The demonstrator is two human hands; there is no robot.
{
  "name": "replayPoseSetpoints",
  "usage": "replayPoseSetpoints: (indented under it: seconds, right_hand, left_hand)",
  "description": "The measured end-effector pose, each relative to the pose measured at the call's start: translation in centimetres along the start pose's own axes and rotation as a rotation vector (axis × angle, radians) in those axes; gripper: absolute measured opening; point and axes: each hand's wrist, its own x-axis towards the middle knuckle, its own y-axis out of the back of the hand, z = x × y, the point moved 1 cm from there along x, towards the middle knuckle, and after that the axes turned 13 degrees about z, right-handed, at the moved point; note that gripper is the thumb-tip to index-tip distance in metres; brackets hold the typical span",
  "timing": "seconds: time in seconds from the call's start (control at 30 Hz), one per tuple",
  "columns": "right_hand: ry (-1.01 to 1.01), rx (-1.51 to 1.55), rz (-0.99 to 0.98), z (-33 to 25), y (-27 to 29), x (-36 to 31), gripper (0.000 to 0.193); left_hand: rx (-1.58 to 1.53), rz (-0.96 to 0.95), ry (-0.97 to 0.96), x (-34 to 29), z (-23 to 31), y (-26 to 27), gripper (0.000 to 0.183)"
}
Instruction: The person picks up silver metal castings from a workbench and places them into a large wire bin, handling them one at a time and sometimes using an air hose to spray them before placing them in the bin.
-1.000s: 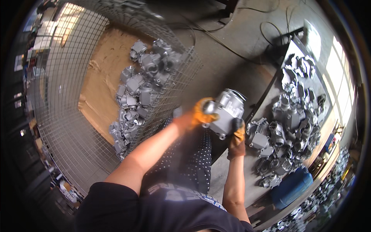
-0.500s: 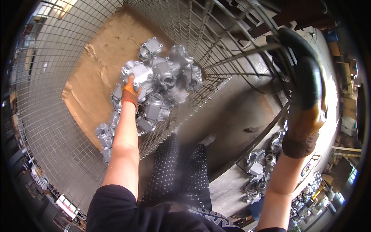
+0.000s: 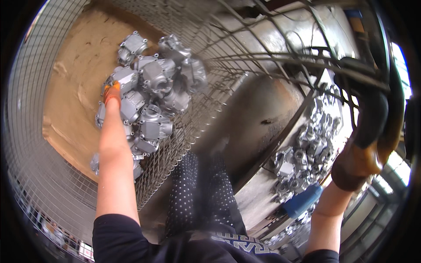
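My left hand (image 3: 112, 93), in an orange glove, reaches down into a wire mesh cage (image 3: 175, 153). Its fingers are closed over the edge of a silver metal casting (image 3: 126, 79), which lies at the left side of a heap of similar castings (image 3: 151, 127). The fingertips are partly hidden behind the casting. Brown cardboard (image 3: 70, 79) lines the cage floor under the heap. At the far right my right hand (image 3: 366, 127), in a brown glove with a dark coating, is wrapped around the cage's upper rim.
Right of the cage, a table (image 3: 252, 206) bears many more castings (image 3: 307, 153), with a blue container (image 3: 302, 200) at its near side. Grey floor (image 3: 250, 118) shows between cage and table. The mesh wall stands between my legs (image 3: 197, 193) and the heap.
The view has swung right, so the cage and heap sit further left and more of the table shows. My left hand stays on the casting; my right hand keeps hold of the rim.
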Motion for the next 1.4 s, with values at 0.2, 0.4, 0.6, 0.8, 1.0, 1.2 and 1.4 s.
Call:
replayPoseSetpoints:
  seconds: [0.2, 0.4, 0.6, 0.8, 1.0, 1.2, 1.4]
  right_hand:
    - [-0.119, 0.313, -0.206, 1.5, 3.1, 1.3, 0.053]
    - [-0.751, 1.023, 0.646, 7.1, -1.3, -13.6, 0.033]
    - [-1.519, 0.134, 0.594, 12.3, 9.0, -39.4, 0.022]
    - [-1.577, -0.373, 0.746, 19.6, 27.2, -55.0, 0.036]
    - [-1.680, 0.384, 0.871, 26.1, 33.8, -56.6, 0.044]
    - [-1.892, 0.255, 0.450, 32.7, 33.2, -61.3, 0.031]
    - [-1.574, -0.359, 0.072, 37.8, 30.9, -61.8, 0.044]
  left_hand:
    - [-0.618, -0.078, 0.053, -10.9, 1.6, 5.3, 0.080]
    - [-0.647, 0.094, -0.474, -34.6, 9.9, 12.4, 0.052]
    - [-0.612, -0.013, -1.234, -54.8, 18.8, 12.5, 0.047]
    - [-0.681, -1.105, -0.813, -73.1, 24.4, 4.4, 0.053]
    - [-0.109, -0.798, -1.465, -84.8, 28.5, -2.1, 0.081]
    - [-0.149, -1.121, -1.012, -88.5, 31.0, -4.1, 0.101]
    - [-0.135, -1.152, -0.773, -88.3, 33.1, -8.0, 0.071]
